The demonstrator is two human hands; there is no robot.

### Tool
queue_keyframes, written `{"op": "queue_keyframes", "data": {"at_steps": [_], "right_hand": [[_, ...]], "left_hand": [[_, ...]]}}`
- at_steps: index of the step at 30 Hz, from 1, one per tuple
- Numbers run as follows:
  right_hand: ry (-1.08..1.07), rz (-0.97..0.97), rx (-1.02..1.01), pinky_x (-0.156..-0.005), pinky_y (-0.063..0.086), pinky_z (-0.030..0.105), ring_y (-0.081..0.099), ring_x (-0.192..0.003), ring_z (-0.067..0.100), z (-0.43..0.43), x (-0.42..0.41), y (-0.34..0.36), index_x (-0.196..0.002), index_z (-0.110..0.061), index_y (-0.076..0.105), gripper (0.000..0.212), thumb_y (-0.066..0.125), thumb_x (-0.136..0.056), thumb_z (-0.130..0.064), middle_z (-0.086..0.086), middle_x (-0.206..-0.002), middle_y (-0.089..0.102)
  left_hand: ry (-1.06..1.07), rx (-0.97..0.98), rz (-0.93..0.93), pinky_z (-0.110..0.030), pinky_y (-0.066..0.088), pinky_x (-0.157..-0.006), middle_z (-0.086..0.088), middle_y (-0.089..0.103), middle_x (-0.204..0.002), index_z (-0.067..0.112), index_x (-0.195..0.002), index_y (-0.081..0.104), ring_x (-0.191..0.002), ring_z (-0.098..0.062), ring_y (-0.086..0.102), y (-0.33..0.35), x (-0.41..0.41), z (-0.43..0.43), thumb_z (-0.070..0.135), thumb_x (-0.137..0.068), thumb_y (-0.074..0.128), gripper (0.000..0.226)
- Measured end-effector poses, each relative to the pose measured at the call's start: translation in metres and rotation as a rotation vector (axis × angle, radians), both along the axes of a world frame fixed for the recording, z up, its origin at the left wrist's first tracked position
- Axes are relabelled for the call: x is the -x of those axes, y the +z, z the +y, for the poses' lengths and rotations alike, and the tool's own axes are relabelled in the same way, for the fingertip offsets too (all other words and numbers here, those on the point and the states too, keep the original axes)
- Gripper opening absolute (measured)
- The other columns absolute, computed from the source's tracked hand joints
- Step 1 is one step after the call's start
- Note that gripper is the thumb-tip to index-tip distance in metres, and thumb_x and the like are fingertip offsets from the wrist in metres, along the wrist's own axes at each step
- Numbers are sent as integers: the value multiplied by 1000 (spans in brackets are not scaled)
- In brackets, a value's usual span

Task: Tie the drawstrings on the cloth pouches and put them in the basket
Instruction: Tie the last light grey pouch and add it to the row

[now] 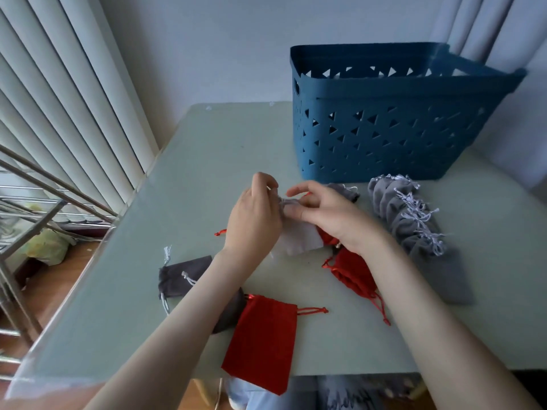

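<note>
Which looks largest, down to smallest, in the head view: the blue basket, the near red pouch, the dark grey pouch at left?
1. blue basket
2. near red pouch
3. dark grey pouch, partly under a forearm; the red one is nearer the camera, so unsure.

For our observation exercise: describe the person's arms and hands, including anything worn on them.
The left hand and right hand wear no gloves, rings, watch or bracelet in view. The left forearm and right forearm are uncovered to the picture's edge: no sleeves show.

Basket (414, 87) blocks rear rt; table (222, 137) open rear left.
</note>
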State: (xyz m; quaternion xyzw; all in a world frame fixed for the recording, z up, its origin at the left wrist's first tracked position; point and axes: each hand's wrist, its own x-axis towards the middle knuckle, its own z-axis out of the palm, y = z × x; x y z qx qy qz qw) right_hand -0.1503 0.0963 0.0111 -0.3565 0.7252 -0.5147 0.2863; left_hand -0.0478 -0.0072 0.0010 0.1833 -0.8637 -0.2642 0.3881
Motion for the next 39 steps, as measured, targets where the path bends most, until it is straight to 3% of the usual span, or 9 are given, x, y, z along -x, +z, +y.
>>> {"op": "queue_keyframes", "data": {"at_steps": [3, 10, 13, 15, 20, 25, 28, 32, 39], "right_hand": [[7, 143, -41, -94, 48, 42, 65, -97, 18, 9, -5, 7, -102, -22, 63, 22, 73, -82, -24, 1, -97, 69], [-106, 90, 14, -91, 47, 29, 63, -95, 12, 70, 0, 22, -97, -22, 62, 15, 70, -84, -18, 0, -96, 68], [-186, 162, -49, -87, 45, 21, 60, -96, 9, 102, 11, 21, -106, -19, 61, 23, 69, -85, -15, 1, -101, 65], [-266, 150, -33, -85, 44, 18, 59, -99, 11, 124, 18, 19, -116, -15, 59, 31, 67, -87, -12, 4, -108, 64], [-286, -59, 236, -85, 47, 24, 63, -93, 11, 163, 25, 22, -105, -18, 64, 19, 63, -87, -15, 1, -100, 70], [-120, -220, 202, -73, 50, 13, 63, -84, 4, 198, 29, 17, -105, -16, 63, 26, 62, -78, -16, -6, -90, 70], [-141, 85, -169, -75, 44, 16, 56, -87, 12, 201, 38, -6, -103, -20, 59, 30, 70, -81, -3, 1, -90, 61], [-288, 269, -191, -80, 40, 24, 55, -88, 13, 182, 43, -33, -97, -24, 52, 30, 66, -83, -1, -8, -88, 57], [-505, 598, -330, -97, 28, 37, 36, -120, 26, 167, 42, -38, -116, -19, 50, 37, 62, -82, -14, 5, -124, 45]], "left_hand": [[-52, -119, 24, -44, 44, -69, -6, 59, -82, 9, -99, 44, -79, -35, 57, 19, -2, 18, 17, -100, 37, 11], [-284, -110, -312, -41, 45, -76, -11, 63, -76, 7, -78, 48, -76, -31, 59, 40, -2, 51, 28, -101, 37, 33], [-536, 49, -513, -22, 39, -79, 3, 60, -90, 11, -100, 58, -87, -16, 57, 23, 5, 73, 23, -94, 52, 14], [-596, 194, -565, -25, 36, -92, -1, 57, -110, 12, -118, 56, -104, -17, 50, 2, 12, 83, 33, -88, 55, 36], [-450, 445, -678, -34, 19, -114, -3, 41, -144, 22, -138, 44, -138, -25, 27, -22, 30, 88, 37, -91, 48, 50], [-247, 496, -675, -34, 21, -110, -5, 44, -140, 16, -132, 49, -134, -26, 31, -13, 37, 94, 25, -91, 46, 42], [-359, 286, -475, -35, 40, -93, -13, 60, -116, 9, -116, 59, -111, -31, 53, -7, 38, 108, 20, -91, 48, 29], [-528, 183, -502, -31, 40, -73, -14, 64, -101, 7, -119, 55, -94, -30, 59, -6, 41, 134, 22, -91, 53, 31], [-459, 228, -531, -42, 47, -82, -13, 61, -112, 12, -124, 52, -101, -33, 58, -9, 59, 133, 19, -88, 53, 36]]}}
